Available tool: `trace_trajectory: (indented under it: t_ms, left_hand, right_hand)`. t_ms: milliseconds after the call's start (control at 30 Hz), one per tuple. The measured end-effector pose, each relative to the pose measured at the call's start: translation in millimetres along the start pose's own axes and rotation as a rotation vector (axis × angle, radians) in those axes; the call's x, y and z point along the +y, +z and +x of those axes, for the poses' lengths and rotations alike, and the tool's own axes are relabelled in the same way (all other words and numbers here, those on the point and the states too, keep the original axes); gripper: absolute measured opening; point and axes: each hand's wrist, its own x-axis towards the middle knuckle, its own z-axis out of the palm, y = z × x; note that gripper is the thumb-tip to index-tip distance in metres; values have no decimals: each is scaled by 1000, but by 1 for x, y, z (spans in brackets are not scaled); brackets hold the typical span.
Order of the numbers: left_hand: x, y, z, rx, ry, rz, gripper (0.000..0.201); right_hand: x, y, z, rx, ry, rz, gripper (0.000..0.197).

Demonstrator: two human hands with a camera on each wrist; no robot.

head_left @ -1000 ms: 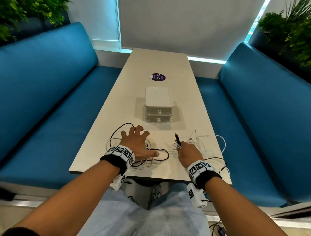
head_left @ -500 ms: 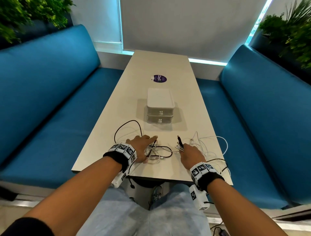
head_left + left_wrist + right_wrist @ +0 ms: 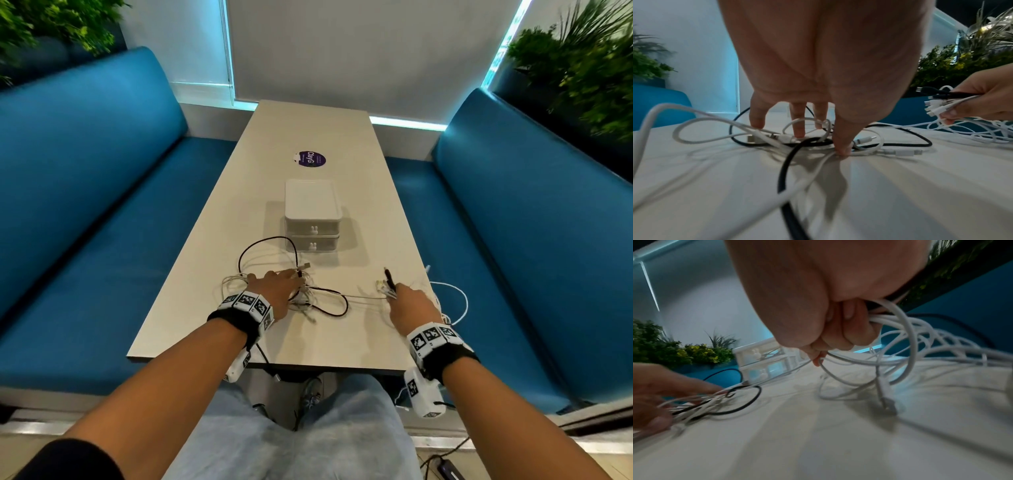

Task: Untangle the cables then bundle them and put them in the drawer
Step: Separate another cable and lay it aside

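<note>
**Untangling step in hand: connector ends gathered right, knot pinned left**

Right hand [image 3: 409, 303] is fisted around a gathered bunch of connector ends [image 3: 937, 104], several white plus one black, plugs pointing away from the person. White loops trail from this fist across the right side of the desk [image 3: 308, 137] and over its right edge.

Left hand [image 3: 277, 291] is spread, fingers [image 3: 797, 123] straight and angled down, tips pressing on the tangle [image 3: 807, 141] of white leads and one black cable [image 3: 329, 305]. It pins; it does not pinch any single cable, as far as the left wrist view shows.

A thin white lead runs nearly straight between the two hands, so the ends look partly drawn out of the knot. A black loop arcs from the tangle toward the drawer unit [image 3: 312, 219].

The drawer unit stands mid-desk, beyond the cables; both drawers appear closed. Nothing is bundled yet.

Judgement: early in the task, still separating.

Next move calls for:
- holding the knot down on the left while the right draws its ends away, low and steady
- watching the black loop, which crosses several white leads and may snag
- picking up the slack hanging off the desk edge before any coiling
</note>
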Motion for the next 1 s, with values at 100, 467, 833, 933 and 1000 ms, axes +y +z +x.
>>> trace_trajectory:
  t_ms: [100, 467, 833, 933, 1000]
  left_hand:
    - [0, 6, 3, 74, 33, 54, 70]
    - [46, 6, 0, 257, 139, -44, 83]
    - [70, 43, 24, 338, 149, -187, 20]
    - [67, 46, 25, 354, 156, -120, 18]
    - [65, 45, 24, 365, 152, -96, 17]
  right_hand:
    - [13, -8, 1, -5, 67, -25, 13]
    - [8, 1, -1, 20, 3, -51, 14]
    - [29, 1, -1, -45, 13, 51, 19]
    - [35, -3, 2, -60, 41, 70, 17]
    - [42, -6, 4, -71, 102, 52, 12]
